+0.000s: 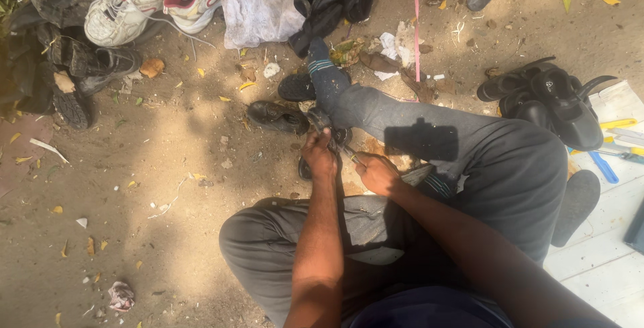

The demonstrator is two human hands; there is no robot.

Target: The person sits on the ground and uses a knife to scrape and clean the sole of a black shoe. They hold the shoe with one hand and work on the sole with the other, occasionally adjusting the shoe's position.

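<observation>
We work a dark shoe (320,124) with both hands, low between our knees.

Our left hand (319,155) closes around the shoe from above; our right hand (378,174) pinches a thin tool (353,159) just beside it. Beyond the left hand lies a black shoe (275,116); far beyond, white sneakers (124,4). Black sandals (550,100) sit right of the right hand.

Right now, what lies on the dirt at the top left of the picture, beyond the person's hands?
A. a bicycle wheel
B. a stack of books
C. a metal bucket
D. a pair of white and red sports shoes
D: the white and red sports shoes lie side by side at the top left, among dark footwear, well beyond both hands.
</observation>
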